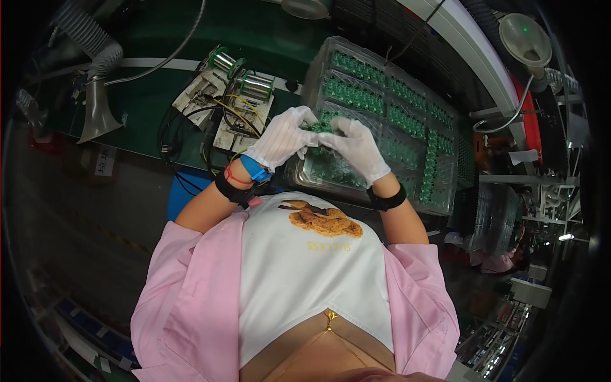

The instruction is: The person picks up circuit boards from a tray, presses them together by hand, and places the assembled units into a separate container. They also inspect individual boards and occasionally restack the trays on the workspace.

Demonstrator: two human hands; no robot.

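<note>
Your gloved left hand [284, 137] and right hand [358, 149] bent inward around a small green board [316, 127] above the clear tray [347, 190]. Your 2 hands hid most of it, so I couldn't tell which pinched it; they also covered some tray boards [354, 94].

Circuit boards [356, 92] lie in the compartment tray [316, 73]; left of the tray, on the workbench [143, 130], stand two solder-wire feeders [202, 89], each bearing a spool [257, 86]; farther left of it, a fume-extraction funnel [98, 114]; behind it, a second funnel [305, 7]; behind and right of it, a third funnel [525, 41]; at its left edge, the left hand [282, 139]; over its near left part, the right hand [356, 148].
</note>
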